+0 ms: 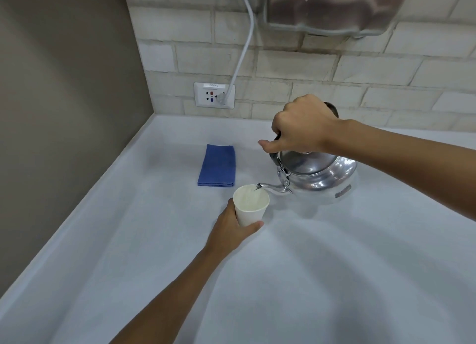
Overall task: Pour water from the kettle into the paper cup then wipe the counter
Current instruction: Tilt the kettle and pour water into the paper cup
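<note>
A shiny metal kettle (319, 175) is tilted to the left above the white counter (309, 266), its spout tip over the rim of a white paper cup (251, 204). My right hand (301, 124) is closed around the kettle's dark handle from above. My left hand (231, 230) wraps the lower part of the cup from the left and front, holding it upright on or just above the counter. A thin stream seems to leave the spout into the cup. A folded blue cloth (217, 166) lies flat behind the cup, to its left.
A tiled wall runs along the back with a power socket (214, 95) and a white cable (244, 42) plugged in. A metal wall-mounted unit (334, 6) hangs at the top right. A brown side wall (64, 111) closes off the counter's left edge.
</note>
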